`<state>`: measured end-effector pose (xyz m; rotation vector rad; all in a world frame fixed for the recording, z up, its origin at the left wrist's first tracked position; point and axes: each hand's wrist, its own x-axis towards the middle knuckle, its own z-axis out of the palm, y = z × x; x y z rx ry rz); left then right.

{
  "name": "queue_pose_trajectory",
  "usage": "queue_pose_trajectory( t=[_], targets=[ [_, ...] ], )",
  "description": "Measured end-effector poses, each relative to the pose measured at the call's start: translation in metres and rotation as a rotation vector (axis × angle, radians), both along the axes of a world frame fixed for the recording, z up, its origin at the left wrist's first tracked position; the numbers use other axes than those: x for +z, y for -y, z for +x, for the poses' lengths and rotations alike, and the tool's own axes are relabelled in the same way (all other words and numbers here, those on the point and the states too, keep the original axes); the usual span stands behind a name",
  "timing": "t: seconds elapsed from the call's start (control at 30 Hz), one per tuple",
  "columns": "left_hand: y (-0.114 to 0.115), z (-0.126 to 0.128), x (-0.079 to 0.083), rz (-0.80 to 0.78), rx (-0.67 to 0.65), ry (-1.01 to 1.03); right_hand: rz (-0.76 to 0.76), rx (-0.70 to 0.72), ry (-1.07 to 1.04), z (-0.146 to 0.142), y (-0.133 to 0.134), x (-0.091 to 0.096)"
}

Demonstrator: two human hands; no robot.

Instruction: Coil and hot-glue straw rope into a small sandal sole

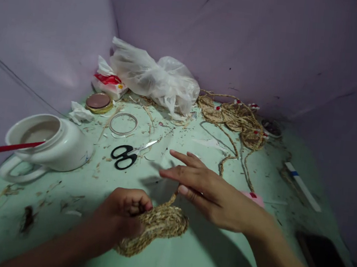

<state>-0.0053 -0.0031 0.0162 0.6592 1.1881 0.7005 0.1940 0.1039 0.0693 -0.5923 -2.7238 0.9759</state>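
My left hand (123, 217) is closed around the side of a coiled straw sole (164, 223), narrow at the waist and held over the table. From the sole's upper edge a twisted straw cord (172, 198) rises to my right hand (207, 187). There it passes at the thumb, seemingly pinched against the fingers, whose tips stretch out to the left. The hand hides the cord's further run. Black-handled scissors (127, 155) lie with blades apart just beyond my hands. A pink object (254, 197) is partly covered by my right wrist.
A white mug (68, 145) lies on its side at left, a red stick (7, 148) at its mouth. Behind are a tape ring (124, 123), a round tin (99, 102), a plastic bag (158, 78) and woven straw pieces (231, 113). At right are a white strip (303, 187) and a dark phone-like object (327, 264).
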Motion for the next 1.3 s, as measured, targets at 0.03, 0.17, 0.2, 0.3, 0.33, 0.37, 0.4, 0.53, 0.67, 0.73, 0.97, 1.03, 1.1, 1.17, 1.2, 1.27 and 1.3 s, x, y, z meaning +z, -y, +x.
queue_pose_trajectory(
  t=[0.03, 0.17, 0.2, 0.3, 0.33, 0.37, 0.4, 0.53, 0.67, 0.73, 0.97, 1.03, 1.1, 1.17, 1.2, 1.27, 1.3],
  targets=[
    [0.000, -0.001, 0.001, 0.009, -0.001, -0.021, -0.018, 0.029, 0.019, 0.000, -0.004, 0.000],
    [-0.001, -0.006, 0.003, 0.022, 0.024, -0.065, -0.008, 0.076, -0.071, 0.001, -0.009, -0.006],
    [-0.002, -0.006, 0.003, 0.015, 0.036, -0.057, 0.008, 0.062, -0.121, 0.002, -0.009, -0.009],
    [-0.002, -0.005, 0.002, -0.021, 0.038, -0.045, 0.066, 0.007, -0.232, 0.001, -0.005, -0.015],
    [-0.002, -0.005, 0.001, -0.033, 0.036, -0.047, 0.091, -0.007, -0.247, 0.001, -0.003, -0.017],
    [-0.002, -0.004, 0.000, -0.044, 0.035, -0.050, 0.116, -0.021, -0.243, 0.002, 0.000, -0.018],
    [-0.002, -0.003, -0.002, -0.052, 0.036, -0.052, 0.141, -0.039, -0.219, 0.003, 0.005, -0.018],
    [-0.004, -0.002, -0.008, -0.095, -0.036, -0.101, 0.216, -0.243, 0.017, 0.014, 0.039, -0.022],
    [-0.002, -0.003, -0.008, -0.064, -0.235, -0.175, 0.156, -0.442, 0.105, 0.026, 0.091, -0.035],
    [0.000, -0.002, -0.005, -0.022, -0.309, -0.231, 0.083, -0.536, 0.066, 0.027, 0.108, -0.043],
    [0.006, 0.004, 0.006, 0.885, -0.347, -0.874, 0.169, -0.760, -0.061, 0.022, 0.106, -0.060],
    [0.008, 0.005, 0.003, 1.009, -0.385, -0.902, 0.179, -0.752, -0.047, 0.022, 0.103, -0.062],
    [0.012, 0.006, -0.003, 1.036, -0.435, -0.918, 0.167, -0.745, -0.050, 0.023, 0.102, -0.064],
    [0.015, 0.008, -0.011, 1.045, -0.438, -0.949, 0.153, -0.737, -0.059, 0.023, 0.102, -0.066],
    [0.017, 0.009, -0.015, 1.051, -0.427, -0.965, 0.153, -0.734, -0.061, 0.024, 0.102, -0.067],
    [0.020, 0.011, -0.022, 1.056, -0.393, -0.988, 0.154, -0.731, -0.057, 0.024, 0.103, -0.069],
    [0.020, 0.011, -0.025, 1.053, -0.384, -0.991, 0.152, -0.728, -0.051, 0.023, 0.103, -0.069]
  ],
)
